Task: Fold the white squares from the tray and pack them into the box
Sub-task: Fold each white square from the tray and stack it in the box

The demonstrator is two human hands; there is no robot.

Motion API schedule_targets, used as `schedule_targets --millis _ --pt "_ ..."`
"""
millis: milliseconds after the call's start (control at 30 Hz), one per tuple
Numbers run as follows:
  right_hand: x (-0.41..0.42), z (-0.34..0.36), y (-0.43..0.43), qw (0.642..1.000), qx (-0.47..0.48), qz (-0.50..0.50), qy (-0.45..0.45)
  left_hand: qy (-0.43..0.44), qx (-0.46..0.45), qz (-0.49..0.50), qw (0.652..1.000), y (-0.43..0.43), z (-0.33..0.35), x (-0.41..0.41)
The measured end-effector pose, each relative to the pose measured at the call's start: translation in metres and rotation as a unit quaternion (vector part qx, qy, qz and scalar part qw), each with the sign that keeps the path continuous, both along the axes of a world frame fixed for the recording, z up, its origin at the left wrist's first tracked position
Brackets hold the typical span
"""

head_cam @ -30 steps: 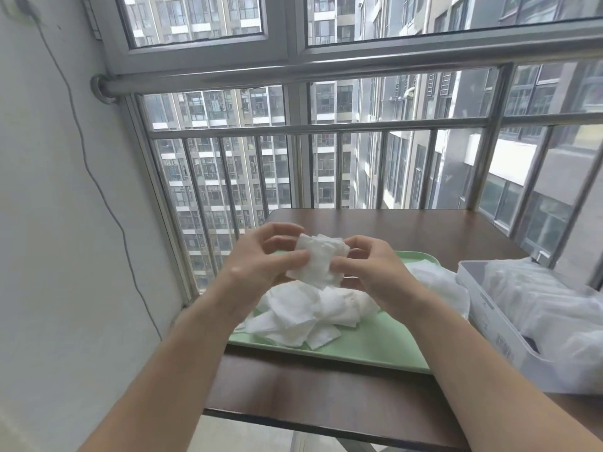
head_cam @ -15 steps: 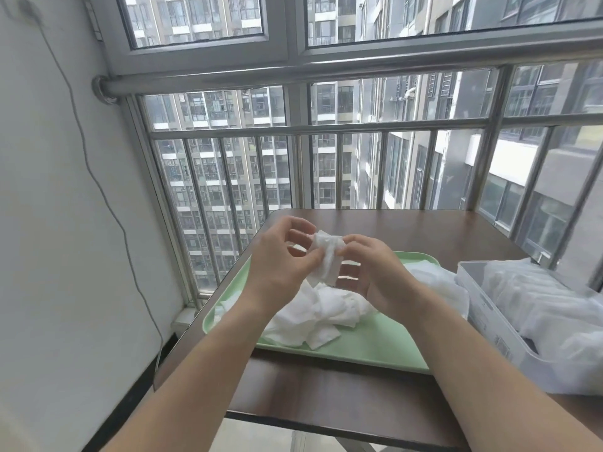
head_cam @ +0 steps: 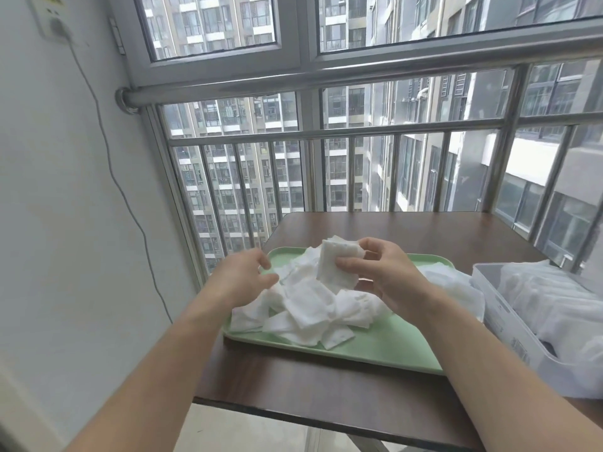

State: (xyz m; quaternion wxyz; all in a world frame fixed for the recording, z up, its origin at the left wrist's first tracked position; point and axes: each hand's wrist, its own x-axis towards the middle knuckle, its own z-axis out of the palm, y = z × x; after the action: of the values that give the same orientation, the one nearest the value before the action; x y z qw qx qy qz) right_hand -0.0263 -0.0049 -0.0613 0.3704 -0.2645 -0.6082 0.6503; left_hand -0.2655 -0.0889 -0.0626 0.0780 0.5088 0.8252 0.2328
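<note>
The right hand holds one white square up over the tray. Its thumb lies on the near face and its fingers curl behind the top edge, so the piece is pinched between them. The square looks folded over, with several layers showing along its upper edge. It hangs roughly upright, its lower edge close above the pile. How many folds it has I cannot tell.

The left hand hovers at the pile's left side, fingers loosely curled with nothing in them. Whether its fingertips brush the top squares is hard to say.

The pile is a loose jumble of thin white squares lying crosswise over one another in the middle and left of the tray. A few corners stick out flat onto the green. A second heap lies on the tray's right part, half hidden behind the right wrist.

The box stands just beside the tray's right end and runs out of view at the right. Through its milky wall and open top I see white stuff packed in, but the single pieces blur together. The small print on its side is unreadable.

The squares look soft and matte, faintly dimpled like cotton or nonwoven cloth. The tray is smooth pale green plastic with rounded corners and a low rim. The table under it is dark brown with a wood grain. Behind it stand the shiny round bars of a steel railing.
</note>
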Motion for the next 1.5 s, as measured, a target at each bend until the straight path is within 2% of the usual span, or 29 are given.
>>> schedule_targets --millis 67,267,400,533,667,767,867,933,1033,1100,1133,1167,1200,1267,1300,1333,1400,1467,1500 --pt "-0.001 -0.002 0.000 1.000 0.001 -0.001 -0.004 0.000 -0.037 -0.004 0.999 0.003 -0.006 -0.003" --pt "0.000 0.000 0.000 1.000 0.004 -0.008 0.002 -0.092 -0.021 -0.043 0.995 0.004 -0.007 0.002" --pt "0.000 -0.001 0.000 1.000 0.008 -0.016 -0.001 -0.120 0.060 -0.049 0.990 0.003 -0.002 0.001" --pt "0.000 -0.002 0.003 0.999 0.009 -0.039 -0.013 -0.210 0.130 -0.068 0.967 -0.004 0.009 -0.001" --pt "-0.001 -0.003 0.005 0.998 0.005 -0.065 -0.025 -0.351 0.193 -0.096 0.911 -0.011 0.023 0.013" --pt "-0.001 -0.004 0.005 0.997 -0.005 -0.076 -0.026 -0.500 0.214 -0.129 0.829 -0.011 0.030 0.026" --pt "0.000 -0.004 0.005 0.997 -0.007 -0.069 -0.027 -0.615 0.191 -0.154 0.749 -0.004 0.028 0.041" --pt "-0.001 -0.004 0.006 0.997 -0.006 -0.064 -0.031 -0.645 0.182 -0.161 0.725 0.001 0.024 0.051" --pt "-0.002 -0.006 0.007 0.997 -0.009 -0.064 -0.033 -0.660 0.187 -0.164 0.708 0.006 0.022 0.060" --pt "-0.002 -0.007 0.009 0.997 -0.013 -0.069 -0.037 -0.652 0.199 -0.157 0.715 0.008 0.021 0.061" --pt "-0.002 -0.008 0.010 0.996 -0.018 -0.079 -0.041 -0.637 0.205 -0.146 0.729 0.008 0.020 0.060" --pt "-0.002 -0.008 0.011 0.994 -0.021 -0.098 -0.046 -0.601 0.211 -0.125 0.761 0.010 0.019 0.059" --pt "-0.002 -0.009 0.012 0.990 -0.014 -0.129 -0.057 -0.535 0.216 -0.095 0.811 0.011 0.017 0.058" --pt "0.000 -0.008 0.016 0.971 0.042 -0.217 -0.093 -0.363 0.216 -0.033 0.906 0.013 0.014 0.055" --pt "0.002 -0.007 0.017 0.959 0.071 -0.253 -0.101 -0.298 0.210 -0.015 0.931 0.014 0.013 0.055" --pt "0.003 -0.006 0.018 0.953 0.088 -0.275 -0.093 -0.265 0.203 -0.010 0.943 0.013 0.012 0.055" --pt "0.004 -0.004 0.017 0.951 0.096 -0.288 -0.052 -0.263 0.189 -0.027 0.946 0.012 0.014 0.056" --pt "0.005 -0.003 0.017 0.960 0.087 -0.267 -0.022 -0.333 0.188 -0.072 0.921 0.009 0.018 0.060" --pt "0.005 -0.002 0.017 0.967 0.075 -0.243 -0.015 -0.403 0.190 -0.106 0.889 0.007 0.020 0.062"
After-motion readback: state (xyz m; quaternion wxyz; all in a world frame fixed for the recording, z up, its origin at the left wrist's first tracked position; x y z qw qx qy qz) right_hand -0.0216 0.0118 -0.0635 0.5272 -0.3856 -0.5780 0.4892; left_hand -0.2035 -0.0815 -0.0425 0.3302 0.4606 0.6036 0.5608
